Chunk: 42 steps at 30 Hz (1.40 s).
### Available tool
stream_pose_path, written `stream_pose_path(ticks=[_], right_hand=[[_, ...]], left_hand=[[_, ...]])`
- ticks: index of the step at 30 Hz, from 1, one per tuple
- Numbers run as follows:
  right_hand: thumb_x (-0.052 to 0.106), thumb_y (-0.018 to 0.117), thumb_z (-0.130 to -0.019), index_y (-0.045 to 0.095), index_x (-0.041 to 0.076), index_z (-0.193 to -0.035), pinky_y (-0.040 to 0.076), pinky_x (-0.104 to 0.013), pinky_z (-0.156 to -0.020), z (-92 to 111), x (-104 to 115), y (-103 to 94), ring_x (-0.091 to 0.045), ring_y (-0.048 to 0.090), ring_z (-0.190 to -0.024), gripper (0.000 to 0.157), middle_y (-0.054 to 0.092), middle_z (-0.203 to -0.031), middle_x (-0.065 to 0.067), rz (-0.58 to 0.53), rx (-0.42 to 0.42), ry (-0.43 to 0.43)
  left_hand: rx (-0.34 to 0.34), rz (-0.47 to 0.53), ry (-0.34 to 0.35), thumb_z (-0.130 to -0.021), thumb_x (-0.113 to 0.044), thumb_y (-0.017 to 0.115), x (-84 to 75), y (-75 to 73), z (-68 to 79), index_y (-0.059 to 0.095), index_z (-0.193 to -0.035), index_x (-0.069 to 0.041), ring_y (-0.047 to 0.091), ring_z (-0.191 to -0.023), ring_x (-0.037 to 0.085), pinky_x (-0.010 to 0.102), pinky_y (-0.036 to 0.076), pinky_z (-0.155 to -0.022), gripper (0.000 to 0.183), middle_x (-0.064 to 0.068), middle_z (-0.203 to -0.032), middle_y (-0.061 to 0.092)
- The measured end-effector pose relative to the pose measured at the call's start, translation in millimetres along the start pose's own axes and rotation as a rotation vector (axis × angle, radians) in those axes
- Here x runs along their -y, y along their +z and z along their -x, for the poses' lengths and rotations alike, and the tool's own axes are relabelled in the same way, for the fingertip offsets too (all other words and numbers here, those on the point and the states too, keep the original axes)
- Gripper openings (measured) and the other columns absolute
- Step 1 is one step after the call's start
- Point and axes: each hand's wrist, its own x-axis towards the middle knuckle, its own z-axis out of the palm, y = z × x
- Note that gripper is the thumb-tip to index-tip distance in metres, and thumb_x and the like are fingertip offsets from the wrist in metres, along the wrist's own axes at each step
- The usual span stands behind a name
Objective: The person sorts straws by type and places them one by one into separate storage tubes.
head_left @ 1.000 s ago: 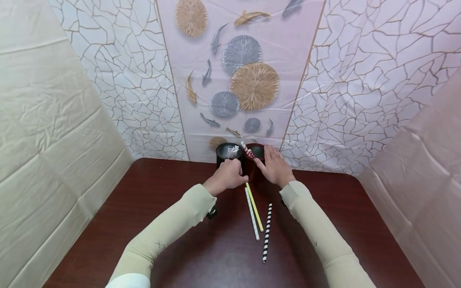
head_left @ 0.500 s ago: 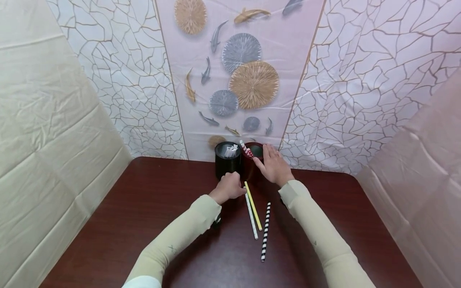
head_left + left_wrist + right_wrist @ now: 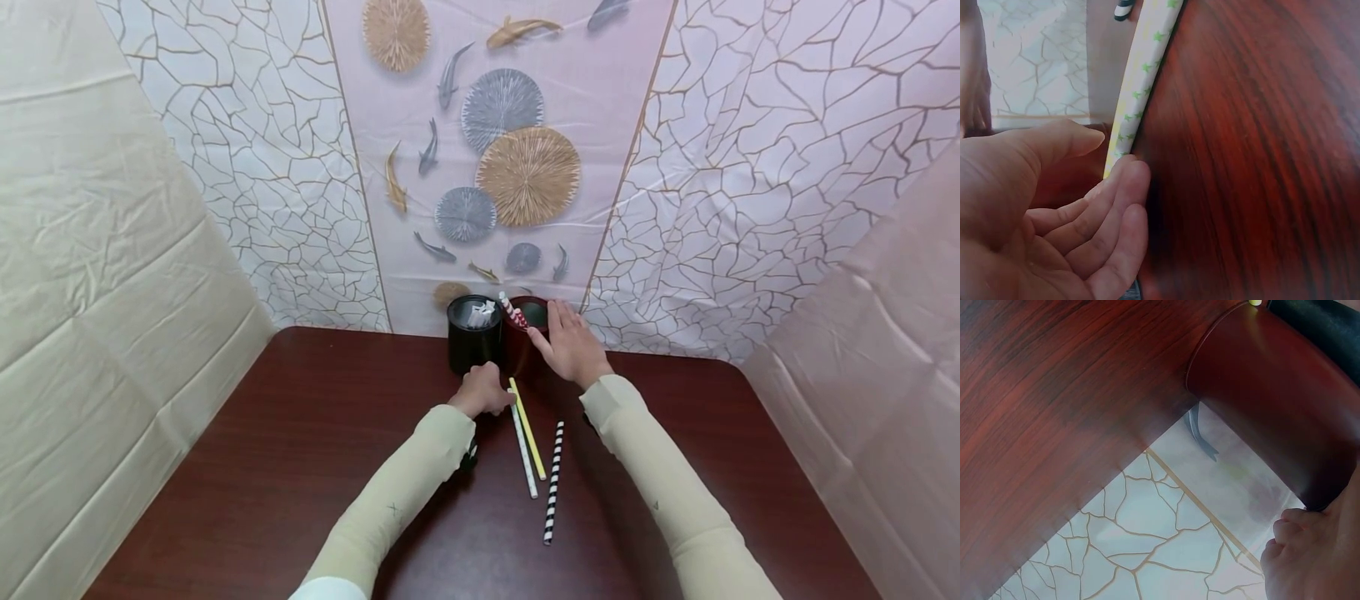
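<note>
In the head view my left hand [image 3: 483,390] is low at the table, just in front of the black cup [image 3: 467,343]. Its thumb and loosely bent fingers lie on either side of one end of a white straw with green stars [image 3: 1147,69], the thumb apart from it. A yellow straw [image 3: 531,437] lies alongside. My right hand [image 3: 574,346] rests against the side of the dark red cup [image 3: 1272,381], fingers straight along the right, thumb by the near rim. Red-and-white straws [image 3: 513,311] lean inside that cup.
White pieces [image 3: 482,313] stick up from the black cup. A black-and-white striped straw [image 3: 553,492] lies nearer me on the dark red wooden table [image 3: 315,450]. Behind the cups hangs a patterned cloth [image 3: 420,283], close to the table's back edge.
My left hand has come down and back from the front of the black cup to the end of the starred straw. The right hand stays against the red cup.
</note>
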Motion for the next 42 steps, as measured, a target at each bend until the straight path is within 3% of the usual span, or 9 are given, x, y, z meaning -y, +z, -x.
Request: stream_pose_path(ticks=[3,4,12,20,25,31,34,37,42], right_hand=[[0.058,0.026,-0.113,0.010,-0.006,-0.167,0.016,-0.056,-0.133,0.3,0.6,-0.6,-0.042,0.015,-0.165,0.085,0.015,-0.175,-0.027,-0.003,0.002,0.001],[0.058,0.026,-0.113,0.010,-0.006,-0.167,0.016,-0.056,-0.134,0.3,0.4,-0.5,-0.041,0.014,-0.165,0.085,0.015,-0.175,-0.027,-0.004,0.005,0.002],[0.059,0.026,-0.113,0.010,-0.005,-0.167,0.017,-0.056,-0.133,1.7,1.3,-3.9,-0.041,0.014,-0.165,0.086,0.014,-0.176,-0.027,0.000,0.012,0.006],[0.058,0.026,-0.113,0.011,-0.005,-0.167,0.018,-0.057,-0.133,1.8,0.6,-4.9,-0.042,0.015,-0.164,0.085,0.015,-0.175,-0.027,-0.001,0.003,0.002],[0.058,0.026,-0.113,0.011,-0.006,-0.167,0.017,-0.057,-0.133,2.2,0.9,-4.0,-0.042,0.015,-0.164,0.085,0.015,-0.175,-0.028,-0.001,-0.002,0.001],[0.056,0.026,-0.113,0.013,-0.008,-0.166,0.017,-0.057,-0.133,2.6,1.0,-3.8,-0.044,0.017,-0.164,0.084,0.015,-0.175,-0.029,0.010,-0.010,-0.008],[0.056,0.026,-0.113,0.013,-0.008,-0.166,0.017,-0.057,-0.133,2.5,0.8,-3.9,-0.044,0.017,-0.164,0.084,0.015,-0.175,-0.028,0.011,-0.011,-0.009],[0.057,0.025,-0.113,0.012,-0.007,-0.166,0.016,-0.057,-0.133,2.0,0.1,-2.9,-0.043,0.015,-0.164,0.085,0.014,-0.175,-0.028,0.017,-0.003,-0.009],[0.059,0.024,-0.113,0.011,-0.006,-0.167,0.016,-0.056,-0.134,1.2,-1.4,-0.7,-0.041,0.014,-0.165,0.086,0.013,-0.176,-0.026,0.020,0.008,-0.007]], left_hand=[[-0.021,0.033,-0.046,-0.095,-0.024,0.076,-18.2,-10.6,24.9,0.070,-0.078,-0.006,0.074,-0.068,0.025,0.031,0.052,-0.059,0.026,0.009,-0.069,0.075],[-0.029,0.039,-0.048,-0.095,-0.024,0.076,-18.9,-10.8,27.0,0.069,-0.076,-0.007,0.074,-0.067,0.025,0.029,0.050,-0.057,0.026,0.008,-0.068,0.075],[0.013,0.042,-0.108,-0.094,-0.024,0.075,-17.1,-8.0,14.8,0.070,-0.077,-0.006,0.065,-0.058,0.021,0.032,0.049,-0.055,0.025,0.005,-0.063,0.070],[0.046,0.043,-0.168,-0.094,-0.021,0.076,-21.7,-9.2,7.7,0.070,-0.074,-0.005,0.066,-0.057,0.023,0.032,0.049,-0.050,0.027,0.008,-0.063,0.071],[0.047,0.040,-0.166,-0.094,-0.024,0.076,-18.3,-7.7,5.9,0.067,-0.073,-0.007,0.064,-0.055,0.020,0.030,0.047,-0.048,0.029,0.005,-0.060,0.069],[0.038,0.062,-0.160,-0.095,-0.027,0.076,-20.5,-11.3,16.3,0.067,-0.082,-0.005,0.069,-0.061,0.023,0.033,0.054,-0.057,0.028,0.007,-0.065,0.072],[0.043,0.064,-0.170,-0.096,-0.027,0.076,-18.9,-8.9,12.4,0.066,-0.086,-0.004,0.069,-0.063,0.023,0.034,0.056,-0.058,0.026,0.009,-0.067,0.073],[0.044,0.052,-0.167,-0.094,-0.027,0.076,-9.2,-0.2,-1.1,0.065,-0.085,-0.005,0.067,-0.060,0.023,0.034,0.054,-0.055,0.026,0.008,-0.065,0.070],[0.063,0.072,-0.184,-0.094,-0.027,0.076,-10.1,-4.5,1.2,0.065,-0.084,-0.005,0.067,-0.060,0.024,0.035,0.054,-0.055,0.026,0.009,-0.066,0.070]])
